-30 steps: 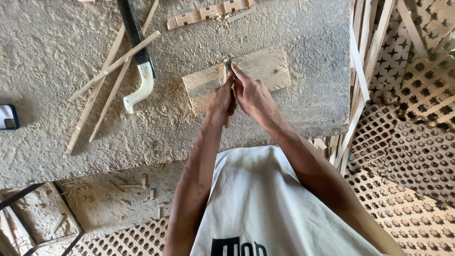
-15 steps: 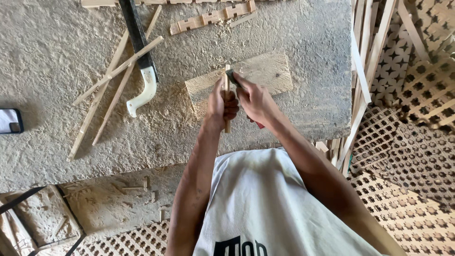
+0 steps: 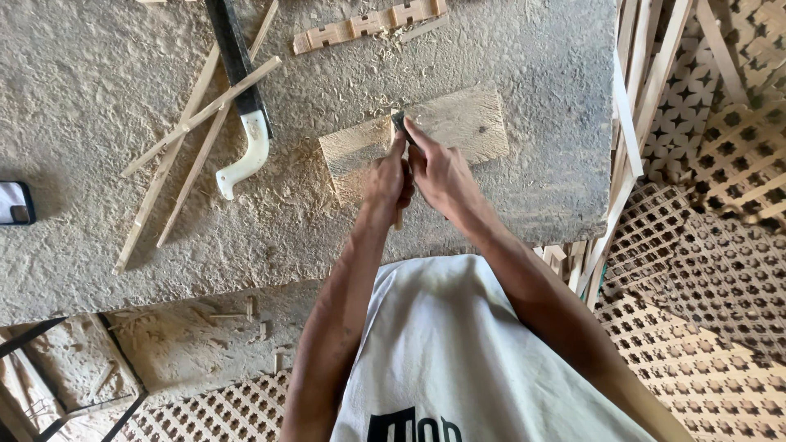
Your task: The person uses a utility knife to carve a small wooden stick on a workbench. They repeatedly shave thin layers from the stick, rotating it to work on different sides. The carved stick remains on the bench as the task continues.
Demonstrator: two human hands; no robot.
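A flat wooden block lies on the dusty workbench. Over its near edge my left hand is closed around a thin wooden stick whose lower end pokes out below the fist. My right hand grips a small dark blade tool, its tip pressed at the top of the stick on the block. Both hands touch each other. The stick's upper part is hidden by my fingers.
A handsaw with a white handle lies left of the block among several thin wooden strips. A notched strip sits at the far edge. A phone is at the left. Lattice panels and slats stand right.
The view has shifted slightly. My hands stay on the block, with the blade working at the stick's top.
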